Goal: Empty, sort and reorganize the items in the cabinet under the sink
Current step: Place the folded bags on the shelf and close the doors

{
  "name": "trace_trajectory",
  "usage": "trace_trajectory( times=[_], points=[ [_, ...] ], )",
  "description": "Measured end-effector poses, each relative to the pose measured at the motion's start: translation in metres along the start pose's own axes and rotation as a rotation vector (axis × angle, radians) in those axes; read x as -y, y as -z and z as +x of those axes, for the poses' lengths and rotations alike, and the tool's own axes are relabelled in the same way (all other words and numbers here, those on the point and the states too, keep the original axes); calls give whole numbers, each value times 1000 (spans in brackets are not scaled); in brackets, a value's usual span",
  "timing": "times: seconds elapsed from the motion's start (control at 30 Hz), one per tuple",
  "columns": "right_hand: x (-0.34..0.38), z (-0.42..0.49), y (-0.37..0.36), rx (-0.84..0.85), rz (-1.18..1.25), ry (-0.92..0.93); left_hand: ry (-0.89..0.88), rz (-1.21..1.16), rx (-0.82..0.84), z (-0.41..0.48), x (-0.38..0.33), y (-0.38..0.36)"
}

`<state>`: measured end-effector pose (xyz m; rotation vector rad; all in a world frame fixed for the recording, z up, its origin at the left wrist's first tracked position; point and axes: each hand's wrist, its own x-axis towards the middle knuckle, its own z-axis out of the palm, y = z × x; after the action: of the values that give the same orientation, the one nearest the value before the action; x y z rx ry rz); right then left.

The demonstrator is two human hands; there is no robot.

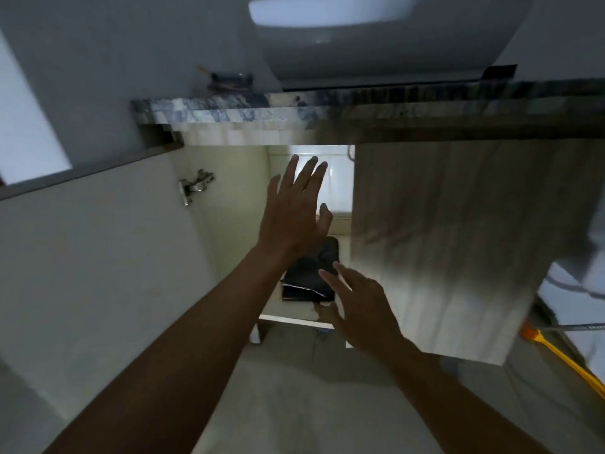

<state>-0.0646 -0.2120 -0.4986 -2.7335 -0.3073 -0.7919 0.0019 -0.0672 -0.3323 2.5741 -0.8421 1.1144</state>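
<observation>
The cabinet under the sink stands with its left door swung open and its right door shut. My left hand reaches into the opening, fingers spread, holding nothing. My right hand hovers lower at the front edge of the cabinet floor, fingers apart and empty. Between the hands lies a dark bag or bundle on the cabinet floor, partly hidden by my left wrist. The frame is blurred.
A marble countertop edge runs above the cabinet, with the white sink basin over it. A metal hinge sits on the open door. An orange-yellow brush handle lies on the floor at the right.
</observation>
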Motion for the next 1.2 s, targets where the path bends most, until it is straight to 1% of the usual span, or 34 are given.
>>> trace_trajectory(
  times=[0.07,0.17,0.23,0.3,0.47,0.53,0.6,0.67,0.73,0.83,0.93,1.0,1.1,1.13,1.2],
  points=[
    [32,6,-10,0,47,62,36,30,-30,-20,22,25],
    [99,21,-17,-16,171,160,129,88,-85,-49,66,75],
    [153,29,-23,-47,253,222,212,157,-132,-70,98,113],
    [202,35,-28,-16,311,232,316,233,-135,-89,123,146],
    [299,28,-50,66,461,199,474,557,-13,-132,168,203],
    [323,23,-58,89,456,205,562,614,57,-140,178,213],
    [340,20,-62,114,436,181,634,618,117,-147,184,215],
    [351,18,-65,154,439,142,647,623,152,-150,186,216],
    [361,16,-69,162,450,123,659,624,124,-148,185,220],
    [371,14,-69,138,460,94,710,593,96,-140,180,228],
    [370,15,-65,73,492,46,727,555,75,-131,161,230],
    [362,14,-59,-2,548,-15,672,522,35,-123,138,228],
    [335,5,-46,-216,597,-46,559,412,-38,-108,104,226],
    [319,-1,-41,-261,624,-39,517,351,-58,-102,93,225],
    [282,-12,-29,-286,670,-62,442,200,-87,-90,73,221]
  ],
)
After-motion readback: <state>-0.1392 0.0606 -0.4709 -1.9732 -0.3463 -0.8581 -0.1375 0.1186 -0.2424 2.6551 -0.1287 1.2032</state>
